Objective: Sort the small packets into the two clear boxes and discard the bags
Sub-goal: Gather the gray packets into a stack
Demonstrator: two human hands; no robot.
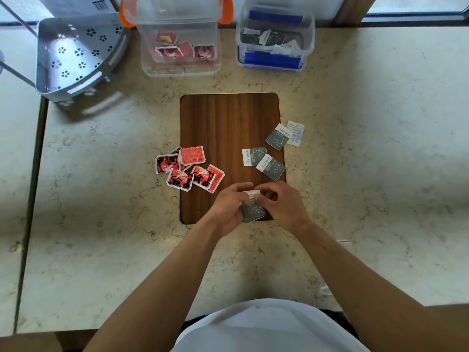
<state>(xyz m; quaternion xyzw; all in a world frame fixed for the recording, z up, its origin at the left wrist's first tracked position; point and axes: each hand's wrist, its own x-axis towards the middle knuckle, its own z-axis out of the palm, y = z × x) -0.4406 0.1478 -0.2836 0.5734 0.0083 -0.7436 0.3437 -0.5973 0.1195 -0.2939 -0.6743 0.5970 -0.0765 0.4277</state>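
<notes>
My left hand (229,204) and my right hand (281,205) meet over the near end of the wooden board (228,118), both gripping a small stack of grey packets (253,210). Several red packets (189,167) lie in a cluster at the board's left edge. Three grey packets (264,161) and one white packet (295,133) lie at its right edge. The left clear box (177,69) with orange clips holds red packets. In the right clear box (274,63), with blue clips, are grey and white packets.
A grey perforated corner shelf (76,57) stands at the far left on the marble counter (368,148). A window sill runs behind the boxes. A seam in the counter runs down the left side.
</notes>
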